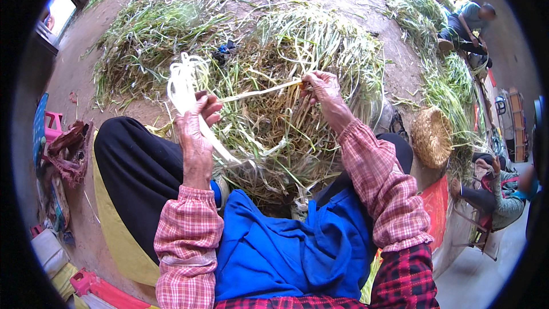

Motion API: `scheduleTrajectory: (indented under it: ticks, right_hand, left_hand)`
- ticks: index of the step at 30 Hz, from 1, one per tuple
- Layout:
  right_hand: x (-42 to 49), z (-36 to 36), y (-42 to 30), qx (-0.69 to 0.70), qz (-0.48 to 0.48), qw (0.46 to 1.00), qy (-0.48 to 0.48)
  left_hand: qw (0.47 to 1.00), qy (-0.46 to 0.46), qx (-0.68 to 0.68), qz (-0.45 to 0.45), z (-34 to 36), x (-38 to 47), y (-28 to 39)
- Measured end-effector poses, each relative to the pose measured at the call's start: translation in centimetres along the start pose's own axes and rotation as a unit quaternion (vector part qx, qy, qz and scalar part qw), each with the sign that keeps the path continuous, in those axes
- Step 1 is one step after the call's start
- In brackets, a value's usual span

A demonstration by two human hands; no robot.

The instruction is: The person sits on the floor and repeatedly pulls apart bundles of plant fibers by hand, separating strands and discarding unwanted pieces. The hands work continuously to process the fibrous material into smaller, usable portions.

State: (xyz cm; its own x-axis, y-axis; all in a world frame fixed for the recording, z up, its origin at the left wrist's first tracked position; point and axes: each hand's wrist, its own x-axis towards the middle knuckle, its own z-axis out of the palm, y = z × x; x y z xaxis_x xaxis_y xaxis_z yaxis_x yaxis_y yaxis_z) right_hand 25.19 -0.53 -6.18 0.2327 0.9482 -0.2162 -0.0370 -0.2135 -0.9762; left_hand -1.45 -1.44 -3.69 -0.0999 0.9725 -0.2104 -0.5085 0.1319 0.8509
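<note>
My left hand (198,116) is closed around a looped bundle of pale, whitish plant stalks (184,81), with loops above the hand and the ends hanging below it towards the right. Between my two hands stretches one thin pale strand (257,92). Its right end is pinched between the thumb and forefinger of my right hand (319,88). Beneath both hands lies a heap of green and brown long-leaved stalks (274,128). A blue cloth (291,253) covers my lap.
A second green heap (146,38) lies ahead on the left. At right are a round woven straw seat (431,137), a long row of stalks (454,77) and two seated people (467,21), (506,206). Pink plastic stools (53,124) and a dark red bag (70,150) stand at left.
</note>
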Motion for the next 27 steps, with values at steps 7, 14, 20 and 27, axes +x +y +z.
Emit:
scheduleTrajectory:
  ticks: [7,14,20,27]
  right_hand:
    - [-1.5,2.3,-1.9,-0.011,-0.003,0.993,-0.121]
    - [-2.9,5.4,-2.9,0.013,-0.03,0.968,-0.247]
    - [-3.8,6.4,-2.2,0.016,-0.022,0.961,-0.275]
    - [-4.0,6.8,-1.5,0.049,0.009,0.969,-0.244]
  left_hand:
    - [0.984,0.07,0.107,0.127,0.1,1.4,0.7]
    - [0.992,-0.017,0.122,0.031,1.7,1.0,-1.5]
    - [0.969,-0.082,0.229,-0.05,3.3,-1.0,-1.1]
    - [0.987,0.07,0.14,0.044,1.7,0.4,-1.8]
